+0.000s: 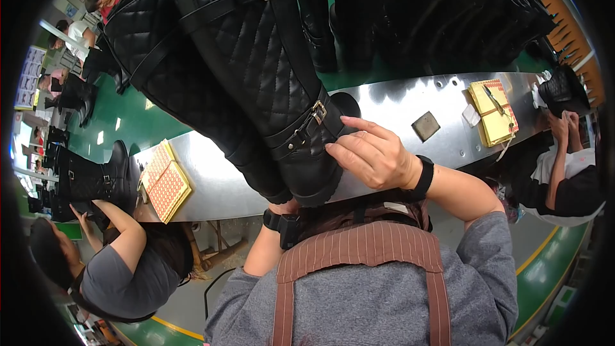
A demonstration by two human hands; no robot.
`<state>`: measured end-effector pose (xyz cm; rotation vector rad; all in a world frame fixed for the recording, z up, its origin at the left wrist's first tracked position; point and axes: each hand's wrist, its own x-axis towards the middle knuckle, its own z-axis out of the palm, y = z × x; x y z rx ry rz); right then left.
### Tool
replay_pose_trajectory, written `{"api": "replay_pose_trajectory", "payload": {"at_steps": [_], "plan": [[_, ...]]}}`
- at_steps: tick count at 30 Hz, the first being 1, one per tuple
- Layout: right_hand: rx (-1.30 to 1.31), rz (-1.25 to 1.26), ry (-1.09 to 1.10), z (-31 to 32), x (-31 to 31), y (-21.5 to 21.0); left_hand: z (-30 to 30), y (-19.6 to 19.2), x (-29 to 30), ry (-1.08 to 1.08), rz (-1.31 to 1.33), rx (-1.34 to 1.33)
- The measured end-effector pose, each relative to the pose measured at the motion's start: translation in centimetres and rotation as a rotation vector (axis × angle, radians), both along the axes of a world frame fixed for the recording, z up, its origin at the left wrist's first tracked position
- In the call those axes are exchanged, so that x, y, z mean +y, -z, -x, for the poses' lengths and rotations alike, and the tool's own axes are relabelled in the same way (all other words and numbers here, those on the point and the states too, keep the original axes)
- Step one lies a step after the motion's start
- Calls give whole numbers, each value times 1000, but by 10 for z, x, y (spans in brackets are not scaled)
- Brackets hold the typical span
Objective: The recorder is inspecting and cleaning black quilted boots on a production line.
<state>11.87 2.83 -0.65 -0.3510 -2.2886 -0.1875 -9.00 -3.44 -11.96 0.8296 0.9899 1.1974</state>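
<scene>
A tall black quilted boot (pixel 246 57) with straps and metal buckles stands upright over the near side of the metal table, in front of me. Behind it to the left is a matching boot (pixel 176 83), partly covered. My right hand (pixel 375 154) is at the front boot's ankle, fingers apart and stretched out, the tips against the leather beside the lower buckle (pixel 318 113). Low by the boots' bottom edge is my left hand (pixel 285 206); its fingers are hidden beneath and behind the boots.
The metal table (pixel 397 99) carries a small dark square pad (pixel 425 126) and a tied yellow-and-red stack (pixel 496 118) with a pen. Another stack (pixel 165 182) lies left. Black boots (pixel 435 19) line the far side. One co-worker (pixel 128 263) sits left, another (pixel 557 173) right, both handling boots.
</scene>
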Motion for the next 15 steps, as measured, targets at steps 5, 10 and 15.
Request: {"api": "replay_pose_trajectory", "payload": {"at_steps": [5,10,15], "plan": [[170,122,159,-11,7,-2,0,-1,1,-3,-3,24],[323,473,140,-6,-7,4,2,-1,-2,2,3,43],[411,688,27,5,-14,10,2,-2,-3,-5,6,69]]}}
